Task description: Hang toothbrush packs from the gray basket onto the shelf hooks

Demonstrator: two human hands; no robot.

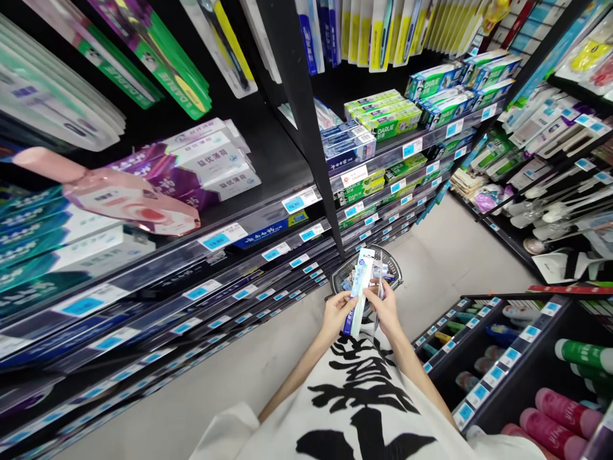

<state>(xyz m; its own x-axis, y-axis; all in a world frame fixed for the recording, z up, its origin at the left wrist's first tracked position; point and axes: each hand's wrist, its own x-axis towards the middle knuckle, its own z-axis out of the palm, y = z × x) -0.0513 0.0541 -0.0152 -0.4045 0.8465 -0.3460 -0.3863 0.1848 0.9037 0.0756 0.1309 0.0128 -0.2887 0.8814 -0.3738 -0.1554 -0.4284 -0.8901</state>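
Before my chest, a blue-and-white toothbrush pack (pixel 360 281) is held upright and slightly tilted. My left hand (pixel 338 313) pinches its lower left edge, fingers closed. On the other side, my right hand (pixel 384 312) has its fingers closed at the pack's right edge. A second thin pack (pixel 380 271), seen almost edge-on, is also in the right hand; its kind cannot be read. Beyond and below both hands is a dark shopping basket (pixel 398 263) with small packaged items inside, partly hidden by the packs.
Shelves on the left carry toothpaste boxes (pixel 225 156), a pink bottle (pixel 138 198) and hanging toothbrush packs (pixel 177 70). Green DARLIE boxes (pixel 395 124) stand farther along. At right, a low rack (pixel 510 358) holds bottles and tubes. Pale floor (pixel 440 249) runs between the shelves.
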